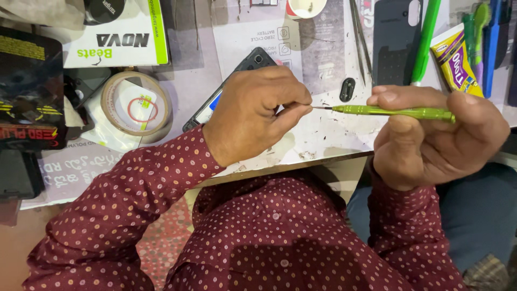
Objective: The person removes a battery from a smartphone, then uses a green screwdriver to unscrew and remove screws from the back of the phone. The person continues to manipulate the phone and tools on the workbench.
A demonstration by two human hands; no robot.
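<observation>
My right hand (pixel 439 137) grips a slim green screwdriver (pixel 393 111), held level with its thin tip pointing left. My left hand (pixel 253 113) is pinched at that tip, thumb and forefinger closed around the bit; whether a tiny screw is between them I cannot tell. Behind the left hand a dark phone (pixel 229 89) lies tilted on the white work mat (pixel 323 134), partly hidden by my knuckles.
A roll of clear tape (pixel 134 102) sits at the left beside a white box (pixel 116 37). Tweezers (pixel 361 40), a dark phone back cover (pixel 396 32), a green pen (pixel 425 40), a yellow glue tube (pixel 455 59) and a small black part (pixel 347 89) lie along the far edge.
</observation>
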